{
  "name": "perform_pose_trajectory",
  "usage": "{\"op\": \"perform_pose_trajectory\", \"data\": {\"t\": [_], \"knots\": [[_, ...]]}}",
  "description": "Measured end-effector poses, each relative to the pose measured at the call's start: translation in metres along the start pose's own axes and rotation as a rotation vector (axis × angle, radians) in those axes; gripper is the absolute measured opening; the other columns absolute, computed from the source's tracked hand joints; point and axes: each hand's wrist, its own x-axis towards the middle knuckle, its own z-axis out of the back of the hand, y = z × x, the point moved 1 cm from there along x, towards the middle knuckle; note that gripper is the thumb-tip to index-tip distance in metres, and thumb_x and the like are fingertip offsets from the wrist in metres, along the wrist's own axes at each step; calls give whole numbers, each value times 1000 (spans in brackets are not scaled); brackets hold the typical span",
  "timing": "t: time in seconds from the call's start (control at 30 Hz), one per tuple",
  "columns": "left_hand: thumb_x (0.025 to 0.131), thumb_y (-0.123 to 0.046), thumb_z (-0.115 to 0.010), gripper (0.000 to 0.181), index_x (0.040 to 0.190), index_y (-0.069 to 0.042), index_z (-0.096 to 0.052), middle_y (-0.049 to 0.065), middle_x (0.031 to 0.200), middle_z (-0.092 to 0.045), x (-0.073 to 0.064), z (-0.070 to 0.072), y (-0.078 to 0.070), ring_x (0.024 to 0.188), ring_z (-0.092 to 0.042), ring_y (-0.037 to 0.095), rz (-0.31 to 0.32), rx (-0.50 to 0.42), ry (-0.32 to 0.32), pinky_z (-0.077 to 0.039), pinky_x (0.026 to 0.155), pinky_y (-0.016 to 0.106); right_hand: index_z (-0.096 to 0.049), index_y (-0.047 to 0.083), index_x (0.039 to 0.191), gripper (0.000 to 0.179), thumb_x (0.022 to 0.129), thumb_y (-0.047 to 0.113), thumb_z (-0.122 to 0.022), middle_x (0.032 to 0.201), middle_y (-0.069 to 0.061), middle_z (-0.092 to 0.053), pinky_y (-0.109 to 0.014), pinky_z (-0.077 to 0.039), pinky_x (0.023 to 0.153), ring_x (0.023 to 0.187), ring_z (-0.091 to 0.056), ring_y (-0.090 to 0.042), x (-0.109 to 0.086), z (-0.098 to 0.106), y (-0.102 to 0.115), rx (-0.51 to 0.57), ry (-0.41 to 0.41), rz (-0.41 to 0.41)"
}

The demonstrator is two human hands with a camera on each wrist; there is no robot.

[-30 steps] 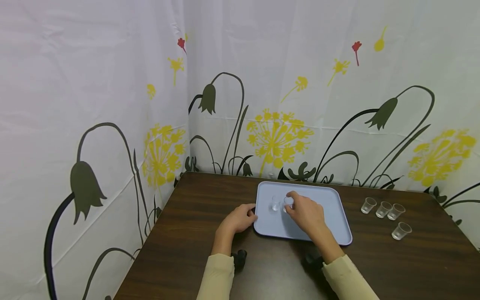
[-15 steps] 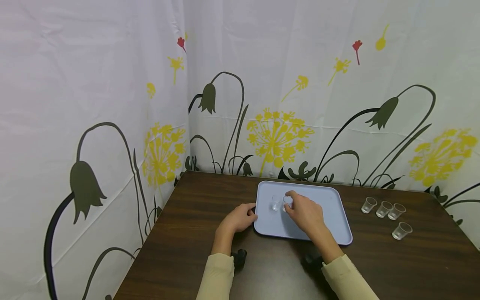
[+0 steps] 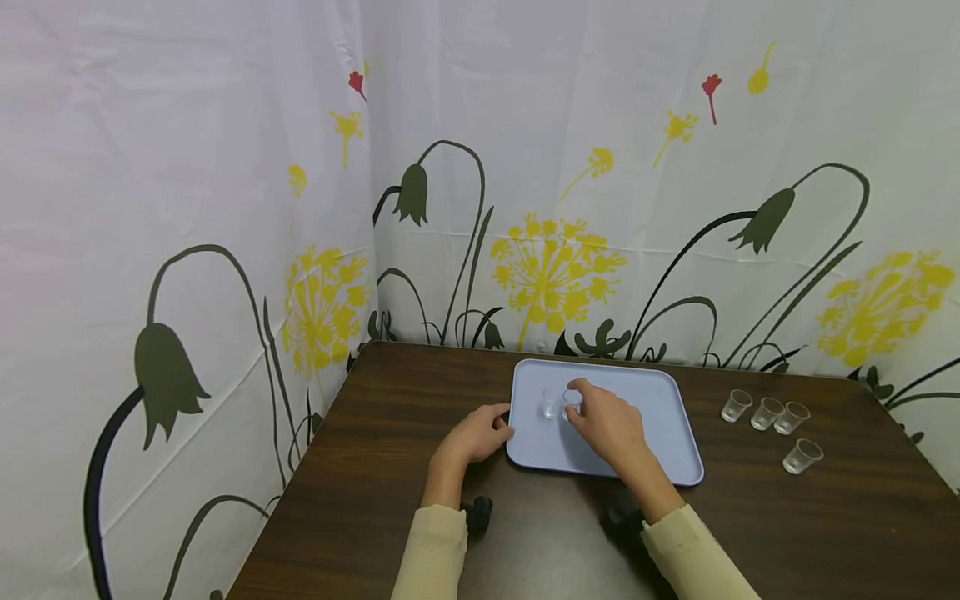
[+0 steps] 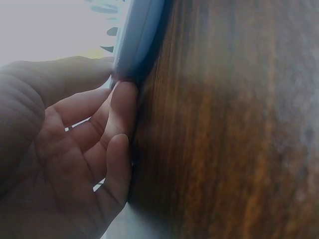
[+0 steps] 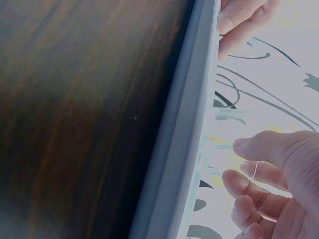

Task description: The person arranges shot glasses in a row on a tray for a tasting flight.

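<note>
In the head view, my left hand [image 3: 476,434] grips the left rim of the pale blue tray [image 3: 637,460]. The left wrist view shows the thumb above the tray's edge and the fingers below it. My right hand [image 3: 609,422] is over the tray, holding a small clear shot glass [image 3: 572,395] between thumb and fingers; the hand partly hides it. Right beside it, to the left, another clear shot glass [image 3: 550,408] stands upright on the tray. From the right wrist view, the right hand's fingers [image 5: 237,183] curve just above the tray's rim.
Several more clear shot glasses [image 3: 767,413] stand on the dark wood table [image 3: 420,375], right of the tray. One shot glass [image 3: 802,457] sits nearer than the others. A white flower-print curtain [image 3: 450,75] hangs behind the table and along its left side.
The head view has tilted slightly, so everything shifts a little. Both hands, the tray and the shot glasses otherwise stay practically where they were.
</note>
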Motion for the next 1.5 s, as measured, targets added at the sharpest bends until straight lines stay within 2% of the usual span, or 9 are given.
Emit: {"op": "perform_pose_trajectory", "data": {"t": [0.43, 0.7, 0.9, 1.2, 1.5], "knots": [[105, -17, -63, 51, 153, 0, -55, -2, 81, -51, 2, 0, 1, 69, -45, 13, -2, -2, -4, -36, 65, 29, -71, 23, 133, 38, 97, 32, -76, 87, 2, -74, -42, -48, 56, 73, -67, -20, 0, 0, 1, 1, 8, -7], [105, -16, -63, 52, 154, 1, -54, 0, 85, -55, 0, 1, 0, 71, -48, 13, -5, -4, -6, -38, 67, 29, -65, 22, 144, 50, 97, 36, -76, 98, -2, -75, -46, -52, 60, 82, -71, -24, -2, 3, -2, 9, 24, -8], [106, -17, -62, 51, 154, 1, -54, 0, 86, -55, 0, 2, -2, 72, -49, 13, -7, 14, -11, -38, 68, 29, -64, 20, 145, 54, 96, 36, -77, 99, -4, -75, -47, -52, 62, 83, -71, -24, -7, 7, -11, 26, 31, -29], [106, -16, -63, 53, 155, 2, -53, 2, 87, -58, -1, -1, -1, 73, -50, 14, 7, 7, -5, -39, 67, 28, -65, 19, 144, 51, 99, 40, -74, 102, -5, -76, -43, -52, 62, 85, -70, -22, -24, 21, -26, 7, 54, -76], [106, -16, -63, 52, 154, 2, -54, 3, 88, -58, 1, -2, -2, 74, -51, 14, -5, 18, -20, -39, 68, 29, -68, 19, 139, 43, 101, 39, -71, 97, -1, -75, -38, -46, 55, 70, -62, -18, -51, 48, -42, -24, -27, -75]]}}
